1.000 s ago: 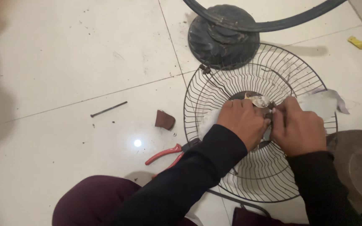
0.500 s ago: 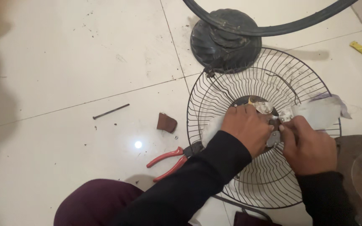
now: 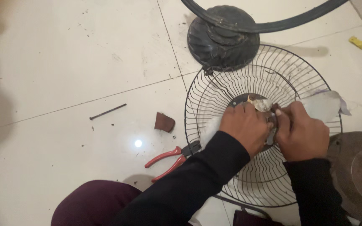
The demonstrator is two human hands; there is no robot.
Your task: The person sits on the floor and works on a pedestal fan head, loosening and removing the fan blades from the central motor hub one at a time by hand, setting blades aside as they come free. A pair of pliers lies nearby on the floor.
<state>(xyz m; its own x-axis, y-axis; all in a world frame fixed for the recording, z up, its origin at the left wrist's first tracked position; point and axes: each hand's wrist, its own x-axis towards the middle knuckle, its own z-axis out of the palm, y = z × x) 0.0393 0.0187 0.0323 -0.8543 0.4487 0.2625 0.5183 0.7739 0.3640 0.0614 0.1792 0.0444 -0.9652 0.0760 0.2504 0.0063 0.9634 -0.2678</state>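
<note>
Head view: a person seated on a white tiled floor (image 3: pixel 63 54) works both hands at the hub of a round wire fan guard (image 3: pixel 298 79) lying flat before them, where its own weight steadies it. The left hand (image 3: pixel 248 125) presses down on the hub, fingers curled together, apparently bracing the guard. The right hand (image 3: pixel 302 132) is closed, fingers pinching a small piece at the centre that is too hidden to identify. A pale rag (image 3: pixel 323 104) lies across the wires beside the right hand. Red-handled pliers (image 3: pixel 168 161) rest within reach by the left forearm, near a small brown fragment (image 3: pixel 164 122) and a dark nail (image 3: pixel 107 111). A dark fan base (image 3: pixel 223 39) sits just beyond the guard.
</note>
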